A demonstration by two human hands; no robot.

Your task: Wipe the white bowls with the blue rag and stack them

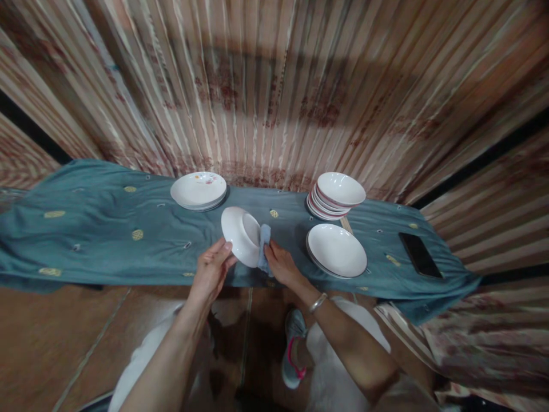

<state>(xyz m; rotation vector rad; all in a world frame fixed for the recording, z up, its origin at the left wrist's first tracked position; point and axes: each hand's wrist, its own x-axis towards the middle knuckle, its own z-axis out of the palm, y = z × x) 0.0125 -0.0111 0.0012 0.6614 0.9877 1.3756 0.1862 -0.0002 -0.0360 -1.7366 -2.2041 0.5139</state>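
Over the near edge of the cloth, my left hand (214,266) grips the rim of a white plate (240,234), which is tilted with its underside and foot ring facing me. My right hand (279,262) is closed on a folded light blue cloth (265,249) pressed against the plate's right rim. Fingers behind the plate and cloth are partly hidden. Right of my right hand lie white plates (337,250), one on another. Farther left stands a small stack of white plates with a flower print (199,190).
A stack of white bowls (341,190) with reddish rims stands at the back right. A black phone (420,254) lies near the right end of the table's green patterned cloth (107,240). A pleated curtain (266,91) hangs right behind the table.
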